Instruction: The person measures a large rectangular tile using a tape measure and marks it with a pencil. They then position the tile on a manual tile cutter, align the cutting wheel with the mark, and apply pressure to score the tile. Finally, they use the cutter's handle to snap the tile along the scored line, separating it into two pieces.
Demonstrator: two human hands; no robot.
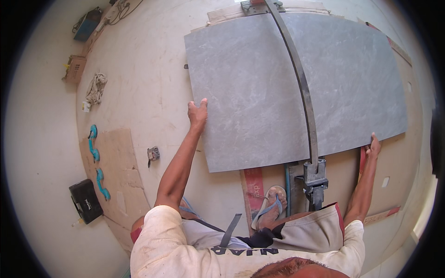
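A large grey marbled tile [245,97] lies across a manual tile cutter. The cutter's long dark rail [296,69] runs over the tile from far to near and ends in a metal bracket [315,178] by my foot. My left hand [198,113] grips the tile's left edge, thumb on top and fingers mostly hidden beneath. At the near edge, toward the right corner, my right hand [373,146] holds the tile the same way, its thumb on the face. The tile hides most of the cutter's bed.
Cardboard sheets [113,160] lie on the floor at left, with teal suction lifters [93,143] on them. Nearby are a tape measure [153,154], a black case [86,201], a crumpled cloth [96,88] and a small box [75,69]. My sandalled foot [272,207] stands beside the cutter.
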